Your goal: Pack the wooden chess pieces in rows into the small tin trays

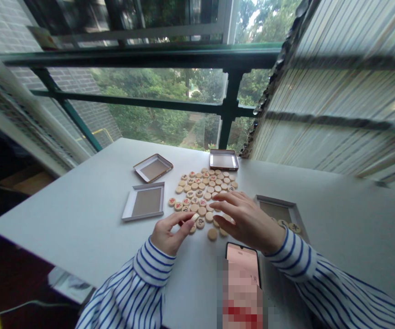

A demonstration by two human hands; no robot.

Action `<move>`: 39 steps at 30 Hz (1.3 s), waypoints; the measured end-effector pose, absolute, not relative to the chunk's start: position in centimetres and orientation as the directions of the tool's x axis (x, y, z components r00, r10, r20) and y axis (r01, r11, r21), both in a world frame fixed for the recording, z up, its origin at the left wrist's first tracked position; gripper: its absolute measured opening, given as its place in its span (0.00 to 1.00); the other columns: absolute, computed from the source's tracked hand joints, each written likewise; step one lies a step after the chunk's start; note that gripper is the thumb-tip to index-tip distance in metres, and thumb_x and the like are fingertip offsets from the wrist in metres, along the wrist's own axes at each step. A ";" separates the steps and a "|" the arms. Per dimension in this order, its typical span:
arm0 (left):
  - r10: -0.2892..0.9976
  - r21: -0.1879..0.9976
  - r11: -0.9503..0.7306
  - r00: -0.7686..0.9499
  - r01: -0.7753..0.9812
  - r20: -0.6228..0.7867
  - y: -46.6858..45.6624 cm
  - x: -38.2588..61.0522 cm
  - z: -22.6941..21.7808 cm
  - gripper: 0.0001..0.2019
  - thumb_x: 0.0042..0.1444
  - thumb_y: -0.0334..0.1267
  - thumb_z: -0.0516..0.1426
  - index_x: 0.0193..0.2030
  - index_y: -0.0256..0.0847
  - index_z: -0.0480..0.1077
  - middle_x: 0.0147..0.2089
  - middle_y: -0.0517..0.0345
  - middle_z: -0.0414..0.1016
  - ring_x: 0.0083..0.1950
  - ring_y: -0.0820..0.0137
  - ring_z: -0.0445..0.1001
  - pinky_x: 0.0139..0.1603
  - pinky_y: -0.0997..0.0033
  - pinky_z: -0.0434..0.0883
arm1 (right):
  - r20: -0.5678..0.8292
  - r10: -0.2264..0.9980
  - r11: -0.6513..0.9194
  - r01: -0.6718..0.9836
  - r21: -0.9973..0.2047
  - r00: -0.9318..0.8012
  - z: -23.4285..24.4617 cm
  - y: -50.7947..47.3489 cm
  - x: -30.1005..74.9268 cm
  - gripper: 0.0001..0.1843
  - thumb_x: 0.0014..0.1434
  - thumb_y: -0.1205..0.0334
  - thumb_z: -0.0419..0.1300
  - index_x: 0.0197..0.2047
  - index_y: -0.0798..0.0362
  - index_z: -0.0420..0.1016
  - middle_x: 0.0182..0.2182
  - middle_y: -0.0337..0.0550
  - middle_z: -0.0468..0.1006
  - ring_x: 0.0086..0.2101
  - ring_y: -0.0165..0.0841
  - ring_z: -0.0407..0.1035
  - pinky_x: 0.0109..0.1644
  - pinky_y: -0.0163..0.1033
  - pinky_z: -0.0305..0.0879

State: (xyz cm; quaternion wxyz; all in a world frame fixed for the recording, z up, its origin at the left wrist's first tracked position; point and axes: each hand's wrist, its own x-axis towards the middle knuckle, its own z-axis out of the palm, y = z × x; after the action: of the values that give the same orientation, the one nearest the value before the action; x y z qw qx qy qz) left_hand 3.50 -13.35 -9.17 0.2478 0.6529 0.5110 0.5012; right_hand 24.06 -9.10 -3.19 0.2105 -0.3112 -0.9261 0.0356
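The tin tray (212, 160), the brown tray (141, 175) and the white tray (127, 204) on the surface (81, 219) hold nothing. The tray (274, 200) by our right hand (248, 222) holds a few pieces (296, 227). Our left hand (168, 235) fingers pinch one chess piece (194, 218) beside the pile (202, 189). Our right fingers are spread open over the pile. We cannot read the red and black marks.
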 end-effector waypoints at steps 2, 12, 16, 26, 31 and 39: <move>0.947 0.898 -0.282 -0.053 0.337 0.317 -13.5 3.8 -8.9 0.12 0.51 0.41 0.56 0.37 0.36 0.74 0.35 0.53 0.78 0.34 0.69 0.75 0.35 0.71 0.73 | 0.369 0.563 0.825 0.530 -0.195 -0.740 -3.0 -9.4 23.8 0.13 0.59 0.61 0.50 0.47 0.52 0.67 0.45 0.48 0.70 0.43 0.36 0.63 0.46 0.44 0.57; 0.992 0.988 -0.124 -0.014 0.090 0.125 -13.5 4.1 -9.1 0.16 0.50 0.45 0.56 0.38 0.33 0.72 0.28 0.54 0.76 0.27 0.71 0.73 0.29 0.71 0.72 | 0.318 0.488 0.872 0.470 -0.137 -0.813 -2.7 -11.0 22.2 0.13 0.61 0.61 0.47 0.47 0.53 0.65 0.38 0.47 0.73 0.39 0.34 0.64 0.44 0.41 0.55; 0.990 0.987 -0.135 0.051 0.089 0.131 -13.4 4.0 -9.1 0.15 0.51 0.45 0.55 0.36 0.34 0.72 0.27 0.54 0.76 0.26 0.73 0.72 0.28 0.72 0.71 | 0.313 0.489 0.870 0.481 -0.110 -0.814 -2.9 -11.1 21.9 0.12 0.61 0.61 0.46 0.44 0.54 0.66 0.34 0.46 0.73 0.37 0.33 0.63 0.42 0.40 0.54; 0.987 0.964 -0.157 0.054 0.215 0.149 -13.4 3.8 -9.1 0.14 0.53 0.44 0.53 0.34 0.34 0.72 0.26 0.55 0.75 0.25 0.73 0.72 0.26 0.74 0.71 | 0.283 0.506 0.862 0.479 -0.163 -0.815 -3.4 -11.2 21.8 0.08 0.59 0.63 0.48 0.38 0.53 0.67 0.31 0.43 0.72 0.35 0.31 0.64 0.42 0.39 0.52; 0.909 0.863 -0.199 -0.242 0.464 0.339 -12.7 2.7 -9.3 0.11 0.51 0.41 0.55 0.34 0.36 0.72 0.28 0.57 0.76 0.27 0.73 0.72 0.29 0.75 0.70 | 0.200 0.525 0.851 0.508 -0.130 -0.828 -4.3 -11.1 21.6 0.08 0.57 0.63 0.49 0.36 0.54 0.67 0.30 0.44 0.72 0.34 0.32 0.64 0.46 0.42 0.50; 0.881 0.691 -0.254 -0.133 0.676 0.454 -11.2 0.8 -9.1 0.08 0.52 0.38 0.54 0.35 0.37 0.72 0.35 0.55 0.76 0.29 0.73 0.71 0.25 0.76 0.68 | 0.115 0.542 0.839 0.543 -0.025 -0.832 -5.2 -10.8 20.9 0.11 0.58 0.60 0.47 0.32 0.54 0.68 0.29 0.45 0.71 0.31 0.33 0.63 0.41 0.43 0.50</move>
State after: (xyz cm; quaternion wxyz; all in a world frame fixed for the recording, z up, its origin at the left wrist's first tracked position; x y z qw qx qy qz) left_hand 0.82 -11.21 -9.07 0.1128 0.6486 0.6003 0.4541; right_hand 20.93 -10.81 -5.19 0.0587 -0.2836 -0.9571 -0.0044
